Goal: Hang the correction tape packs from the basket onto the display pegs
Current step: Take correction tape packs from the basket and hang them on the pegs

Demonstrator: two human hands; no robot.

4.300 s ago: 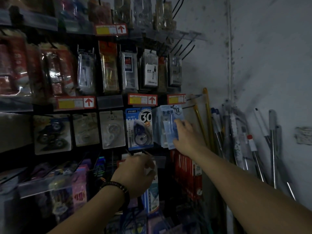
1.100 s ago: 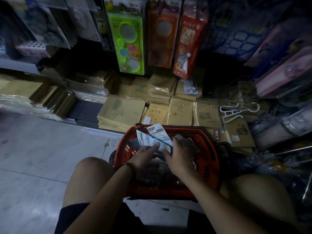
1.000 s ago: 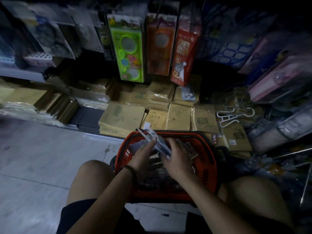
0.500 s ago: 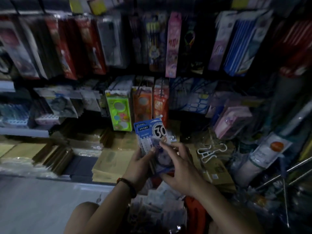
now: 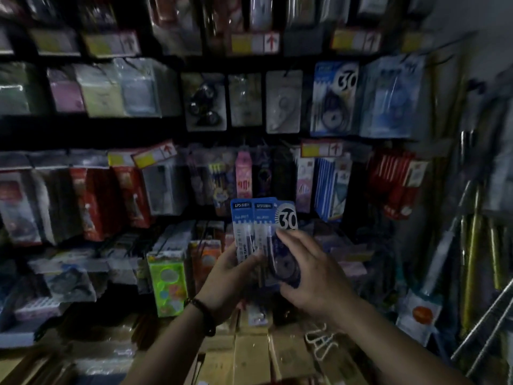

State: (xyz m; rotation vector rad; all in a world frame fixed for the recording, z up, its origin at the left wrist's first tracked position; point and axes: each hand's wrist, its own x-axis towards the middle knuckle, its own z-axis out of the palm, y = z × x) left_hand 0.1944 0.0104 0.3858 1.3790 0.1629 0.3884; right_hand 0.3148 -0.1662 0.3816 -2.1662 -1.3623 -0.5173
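Two blue correction tape packs (image 5: 256, 218), fanned and marked "30", are held upright in front of the display wall. My left hand (image 5: 226, 276) grips their lower left edge. My right hand (image 5: 311, 269) covers the lower right of the front pack. Matching blue "30" packs (image 5: 334, 98) hang on a peg at the upper right, beside lighter blue packs (image 5: 388, 98). The basket is out of view.
Rows of hanging stationery packs fill the dark wall, with yellow price tags (image 5: 255, 43) on the rails. A green stencil pack (image 5: 168, 282) hangs low at left. Brown envelope stacks (image 5: 249, 354) lie below. Metal rods (image 5: 472, 259) lean at the right.
My hands lifted the blue packs out of the orange basket and raised them toward the wall. The view tilted up, so the basket dropped out of sight.
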